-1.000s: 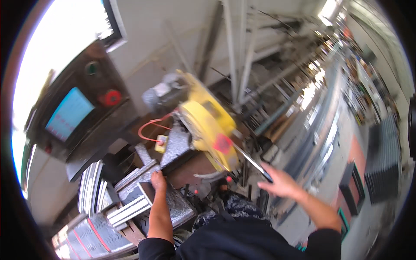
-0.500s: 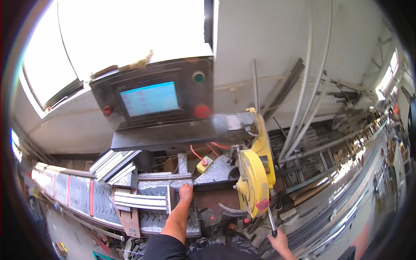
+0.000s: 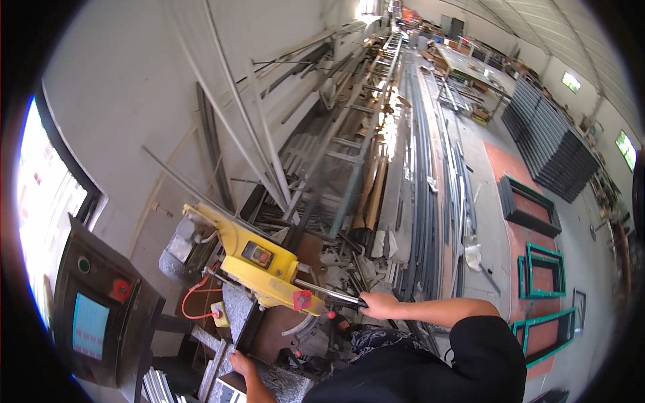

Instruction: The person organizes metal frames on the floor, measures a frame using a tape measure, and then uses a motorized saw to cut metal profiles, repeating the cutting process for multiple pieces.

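Note:
My right hand (image 3: 379, 305) is closed round the black-gripped lever (image 3: 336, 293) of a yellow cut-off saw (image 3: 265, 269). The lever sticks out from the saw head, which carries a small switch box with a red button (image 3: 258, 254). Near the lower edge, my left hand (image 3: 242, 366) is closed at the saw's metal bed, beside a pale metal profile (image 3: 232, 381). What its fingers grip, if anything, is hidden. A speckled grey metal plate (image 3: 236, 309) lies between the saw and my left hand.
A dark control panel (image 3: 101, 295) with a lit screen stands at the left. Long metal bars (image 3: 430, 168) and a ladder (image 3: 363, 114) run along the floor ahead. Green-edged frames (image 3: 545, 269) and a stack of grey panels (image 3: 547, 141) stand at the right.
The view has swung to the right, so panel and saw sit farther left and more workshop shows. My right hand stays on the lever; my left stays by the bed.

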Action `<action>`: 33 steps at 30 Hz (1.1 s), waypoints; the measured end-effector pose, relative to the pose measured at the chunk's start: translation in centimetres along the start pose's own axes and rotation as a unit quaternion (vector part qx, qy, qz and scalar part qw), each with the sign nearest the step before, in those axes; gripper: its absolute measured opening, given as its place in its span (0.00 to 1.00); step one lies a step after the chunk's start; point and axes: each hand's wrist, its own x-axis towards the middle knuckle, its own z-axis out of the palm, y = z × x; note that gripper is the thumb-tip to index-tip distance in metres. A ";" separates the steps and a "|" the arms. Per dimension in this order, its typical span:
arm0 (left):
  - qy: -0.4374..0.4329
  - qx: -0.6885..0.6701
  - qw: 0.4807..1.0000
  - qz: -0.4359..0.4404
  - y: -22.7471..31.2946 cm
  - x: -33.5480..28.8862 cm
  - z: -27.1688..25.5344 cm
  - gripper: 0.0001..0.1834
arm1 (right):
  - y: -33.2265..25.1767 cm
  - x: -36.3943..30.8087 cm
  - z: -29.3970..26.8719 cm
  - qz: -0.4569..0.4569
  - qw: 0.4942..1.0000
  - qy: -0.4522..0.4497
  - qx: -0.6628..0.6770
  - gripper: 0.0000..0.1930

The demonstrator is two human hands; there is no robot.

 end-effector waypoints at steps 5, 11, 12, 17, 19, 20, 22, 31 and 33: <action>-0.048 0.059 0.996 0.036 0.2 -0.1 -0.9 0.11 | -0.6 -0.5 -0.5 0.006 1.000 0.004 0.000 0.14; -0.029 0.078 0.996 0.024 -0.9 0.3 0.7 0.13 | 0.1 0.2 0.9 0.020 1.000 -0.008 0.003 0.14; -0.033 0.059 0.998 0.009 -1.2 0.3 1.1 0.14 | 0.4 0.4 1.3 0.015 1.000 -0.005 0.001 0.14; -0.032 0.063 0.997 0.008 -1.5 0.5 1.6 0.17 | 1.3 0.9 2.5 -0.022 0.999 0.029 0.021 0.14; -0.057 0.077 0.995 0.005 -1.2 0.5 1.2 0.18 | 1.3 1.0 2.6 -0.003 1.000 0.011 0.010 0.15; -0.059 0.087 0.995 -0.002 -1.1 0.5 1.0 0.19 | 1.3 0.9 2.6 -0.003 1.000 0.012 0.010 0.15; -0.061 0.096 0.993 -0.009 -0.8 0.5 0.7 0.19 | 1.4 1.0 2.8 0.006 1.000 0.004 0.012 0.15; -0.041 0.076 0.996 0.005 -0.6 0.5 0.0 0.18 | 2.9 2.5 5.5 0.002 1.000 0.017 0.016 0.15; -0.025 0.077 0.996 0.028 -0.4 0.3 -0.1 0.19 | 2.0 2.3 4.1 -0.027 0.999 0.027 0.004 0.16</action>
